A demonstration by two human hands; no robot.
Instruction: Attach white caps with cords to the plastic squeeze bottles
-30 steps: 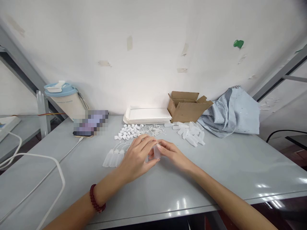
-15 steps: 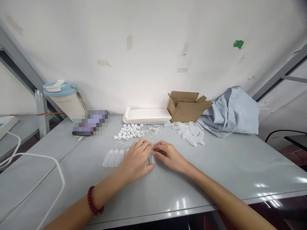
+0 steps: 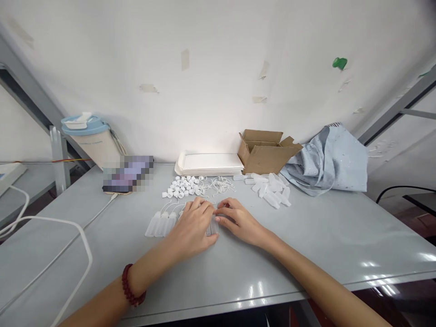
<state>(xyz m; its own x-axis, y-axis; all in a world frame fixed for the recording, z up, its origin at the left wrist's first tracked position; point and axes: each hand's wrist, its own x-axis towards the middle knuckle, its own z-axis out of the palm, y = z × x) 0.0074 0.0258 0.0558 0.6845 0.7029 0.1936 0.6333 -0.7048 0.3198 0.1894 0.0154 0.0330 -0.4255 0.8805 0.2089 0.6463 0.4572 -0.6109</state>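
A row of small translucent plastic vials (image 3: 161,225), with thin white loops at their tops, lies flat on the grey table. My left hand (image 3: 192,227) arches over the row's right part, fingers bent at the top and thumb at the lower end, closed around it. At the row's right end, a clear vial (image 3: 214,226) shows between my hands. My right hand (image 3: 238,221) has its bent fingers and thumb tip against that vial's right side, near its top. The fingertips of the left hand are partly hidden.
Behind my hands lie white caps (image 3: 182,187), tangled white loops (image 3: 221,185) and loose vials (image 3: 272,188). Farther back are stacked white trays (image 3: 211,162), an open cardboard box (image 3: 270,156) and a pale blue bag (image 3: 340,159). A phone (image 3: 127,175), its cable and a cup (image 3: 93,141) are at left.
Both hands have shifted slightly left, along with the clear vial at the row's right end. The other things on the table stay where they were.
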